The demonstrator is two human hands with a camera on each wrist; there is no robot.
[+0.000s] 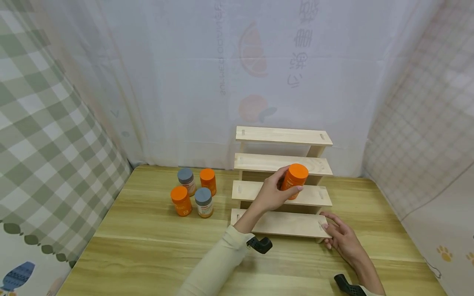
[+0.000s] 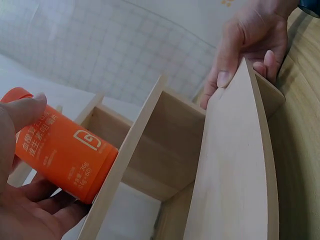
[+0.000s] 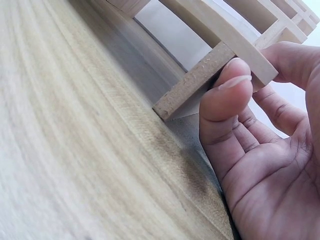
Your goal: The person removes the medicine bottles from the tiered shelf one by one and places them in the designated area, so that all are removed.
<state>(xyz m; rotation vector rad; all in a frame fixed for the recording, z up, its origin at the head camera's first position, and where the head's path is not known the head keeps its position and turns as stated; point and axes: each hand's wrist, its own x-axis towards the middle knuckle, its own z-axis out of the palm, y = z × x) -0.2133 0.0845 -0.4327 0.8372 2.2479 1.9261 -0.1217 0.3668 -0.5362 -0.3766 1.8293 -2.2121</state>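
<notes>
My left hand [image 1: 271, 194] grips an orange supplement bottle [image 1: 295, 177] with an orange cap, fingers and thumb round its sides. The bottle is at the second step from the bottom of a light wooden stepped rack [image 1: 281, 224], toward its right side. In the left wrist view, white print shows on the bottle [image 2: 67, 150] and its base is close to a board's edge; whether they touch I cannot tell. My right hand [image 1: 343, 238] holds the right end of the lowest board, thumb on top and fingers below, as the right wrist view shows of the hand [image 3: 270, 165].
Left of the rack, several bottles stand grouped on the wood-grain table [image 1: 148, 255]: orange ones [image 1: 181, 201] [image 1: 208, 181] and grey-capped ones [image 1: 186, 181] [image 1: 204, 202]. A pale printed curtain [image 1: 177, 90] hangs behind, with checked cloth [image 1: 44, 111] at the left.
</notes>
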